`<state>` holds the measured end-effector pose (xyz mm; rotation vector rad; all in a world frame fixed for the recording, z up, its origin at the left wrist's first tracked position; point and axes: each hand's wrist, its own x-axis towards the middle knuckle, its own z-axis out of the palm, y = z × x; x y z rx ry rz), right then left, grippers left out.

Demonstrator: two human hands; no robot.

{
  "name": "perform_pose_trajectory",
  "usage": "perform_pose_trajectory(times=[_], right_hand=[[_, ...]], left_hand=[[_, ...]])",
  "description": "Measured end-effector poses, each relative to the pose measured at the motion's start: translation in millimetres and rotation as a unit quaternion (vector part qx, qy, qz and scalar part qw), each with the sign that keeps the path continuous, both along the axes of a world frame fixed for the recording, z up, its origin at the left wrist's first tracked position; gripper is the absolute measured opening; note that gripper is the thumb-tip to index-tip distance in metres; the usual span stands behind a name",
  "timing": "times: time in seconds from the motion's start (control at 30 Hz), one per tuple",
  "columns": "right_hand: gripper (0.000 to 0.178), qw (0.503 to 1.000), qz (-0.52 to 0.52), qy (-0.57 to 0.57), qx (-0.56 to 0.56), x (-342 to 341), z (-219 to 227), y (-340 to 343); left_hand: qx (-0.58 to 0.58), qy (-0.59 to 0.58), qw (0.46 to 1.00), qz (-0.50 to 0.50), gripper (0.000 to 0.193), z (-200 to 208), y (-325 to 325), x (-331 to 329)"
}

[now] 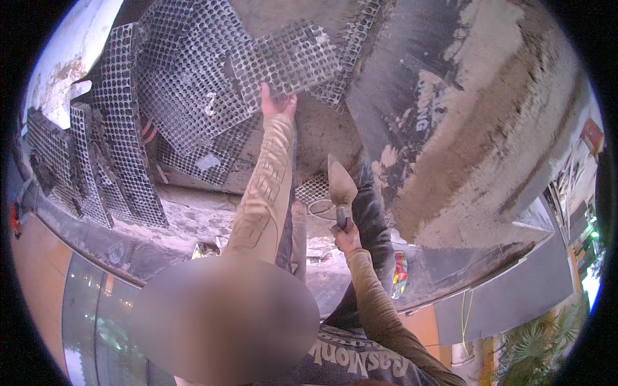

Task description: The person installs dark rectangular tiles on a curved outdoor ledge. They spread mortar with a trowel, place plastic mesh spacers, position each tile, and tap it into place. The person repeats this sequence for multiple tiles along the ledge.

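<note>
My left hand (pixel 278 103) is stretched far forward, its fingers closed on the near edge of a small grey grid panel (pixel 286 58) full of round holes. That panel is raised at a slant and covers part of a larger grid panel (pixel 187 71) behind it. My right hand (pixel 347 238) is nearer my body, wrapped round the handle of a pointed trowel (pixel 341 184). The trowel's blade points forward and looks coated with pale dirt or mortar. Beneath it, close to my legs, lies another piece of grid panel (pixel 313 190).
Several grid panels (pixel 119 116) lean and overlap at the left. A dark sheet (pixel 399 90) smeared with sandy dirt (pixel 476 148) slopes across the right. A white sheet (pixel 71 45) hangs at the far left. Behind me are glass panes (pixel 80 302) and a leafy plant (pixel 531 344).
</note>
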<state>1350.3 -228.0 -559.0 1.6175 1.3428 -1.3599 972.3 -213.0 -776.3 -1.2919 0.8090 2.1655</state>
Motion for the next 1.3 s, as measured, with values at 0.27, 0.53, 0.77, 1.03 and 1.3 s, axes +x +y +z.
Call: perform_pose_trajectory(times=[0.27, 0.53, 0.77, 1.03, 1.3], right_hand=[[0.032, 0.997, 0.074, 0.03, 0.0, 41, -2, -11], [0.043, 0.99, 0.125, 0.021, 0.062, 29, -5, 18], [0.043, 0.974, 0.184, 0.072, 0.112, 41, -6, 20], [0.04, 1.0, 0.003, 0.026, -0.013, 6, 23, 52], [0.027, 0.995, 0.027, 0.069, 0.066, 54, -2, 17]], left_hand=[[0.103, -0.039, 0.994, 0.003, 0.113, 111, 72, 8], [-0.068, 0.052, 0.944, -0.32, 0.095, -31, 133, 74], [-0.092, -0.039, 0.935, -0.339, 0.087, -13, 124, 68], [-0.128, 0.078, 0.893, -0.425, 0.082, -68, 124, 62], [-0.096, 0.043, 0.929, -0.354, 0.074, -5, 129, 41]])
